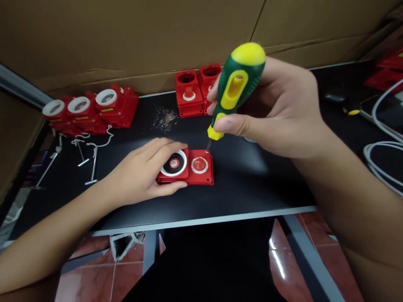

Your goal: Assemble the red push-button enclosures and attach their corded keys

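A red alarm box (pixel 192 170) with a white ring and a red button lies flat near the middle of the black table (pixel 239 184). My left hand (pixel 143 174) grips its left end and holds it down. My right hand (pixel 280 111) holds a green and yellow screwdriver (pixel 234 86) nearly upright. The screwdriver's metal tip rests at the box's top right corner.
Three red boxes with white rings (pixel 91 109) stand in a row at the back left, small metal keys on white cords (pixel 85 153) before them. Two more red boxes (pixel 195 90) stand at the back centre. White cables (pixel 384 142) lie at right. Cardboard walls the back.
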